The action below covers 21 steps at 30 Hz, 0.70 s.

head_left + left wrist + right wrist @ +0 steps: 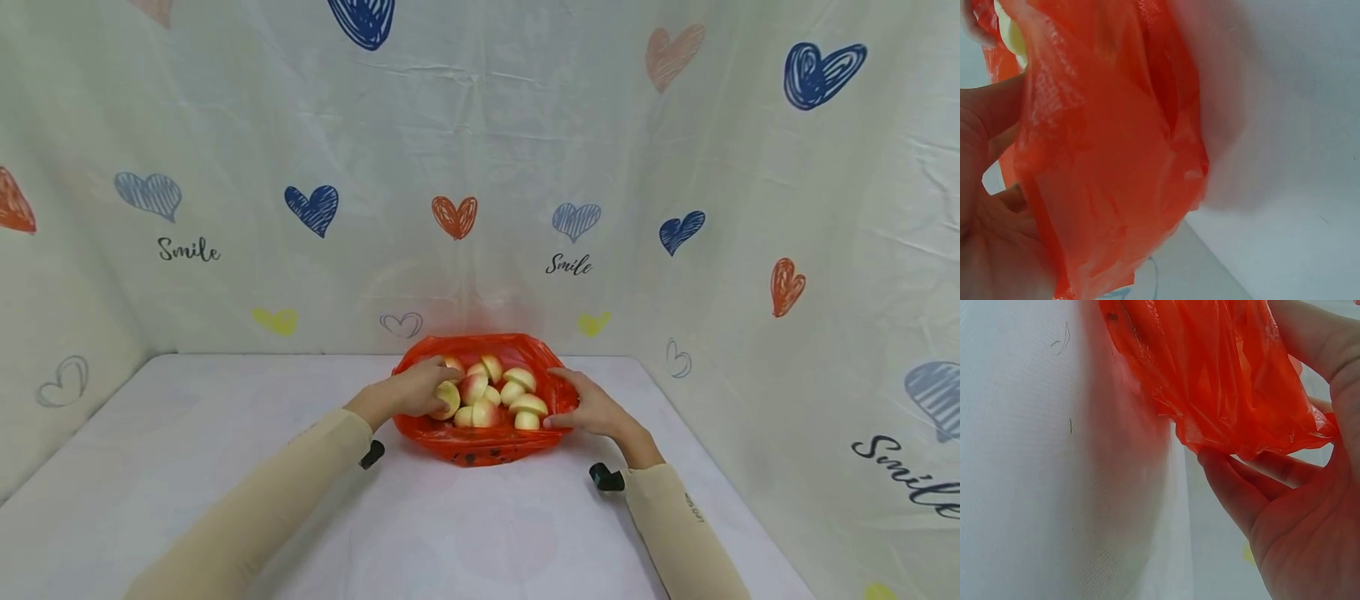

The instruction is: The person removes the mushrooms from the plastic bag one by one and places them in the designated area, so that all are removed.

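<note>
A red plastic bag (480, 454) lies open on the table, its mouth spread wide. Inside it sit several mushroom-shaped pieces (486, 412), pale yellow with reddish patches. My left hand (408, 390) reaches over the bag's left rim, thumb and fingers around a mushroom-shaped piece (448, 400). In the left wrist view the red film (1110, 150) hides part of those fingers. On the other side my right hand (592, 407) holds the bag's right edge. The right wrist view shows its fingers (1232, 487) at the gathered film (1235, 381).
The white tabletop (480, 533) runs out to both sides and toward me. Behind the bag stands a pale curtain (510, 150) printed with hearts and lettering. Small dark devices stick out below the left sleeve (300, 467) and right sleeve (675, 517).
</note>
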Available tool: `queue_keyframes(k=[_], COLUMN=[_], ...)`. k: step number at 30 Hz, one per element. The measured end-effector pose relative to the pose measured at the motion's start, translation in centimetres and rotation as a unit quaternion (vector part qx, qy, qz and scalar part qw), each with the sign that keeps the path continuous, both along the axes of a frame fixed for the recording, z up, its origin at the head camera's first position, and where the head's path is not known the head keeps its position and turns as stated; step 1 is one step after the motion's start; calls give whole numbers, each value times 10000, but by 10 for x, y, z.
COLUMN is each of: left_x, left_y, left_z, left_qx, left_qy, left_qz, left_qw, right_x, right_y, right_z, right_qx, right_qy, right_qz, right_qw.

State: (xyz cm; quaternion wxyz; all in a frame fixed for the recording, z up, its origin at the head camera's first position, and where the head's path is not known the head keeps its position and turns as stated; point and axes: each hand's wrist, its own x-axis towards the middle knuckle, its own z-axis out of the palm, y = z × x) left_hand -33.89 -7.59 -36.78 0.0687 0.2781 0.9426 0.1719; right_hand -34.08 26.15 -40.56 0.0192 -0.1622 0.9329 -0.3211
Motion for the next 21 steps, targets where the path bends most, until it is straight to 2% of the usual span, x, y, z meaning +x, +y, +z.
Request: queue_keyframes(k=[14,21], left_x=[3,5], left_y=[-4,-2], left_z=[-2,0], left_qx=[-40,-102], left_qy=[-379,-445], left_qz=[206,154], left_qw=[9991,9988], right_x=[1,1], right_y=[-1,-2], right_z=[0,-1], right_qx=[12,31], right_qy=[-12,50], right_qz=[-25,-1], right_qw=[10000,10000])
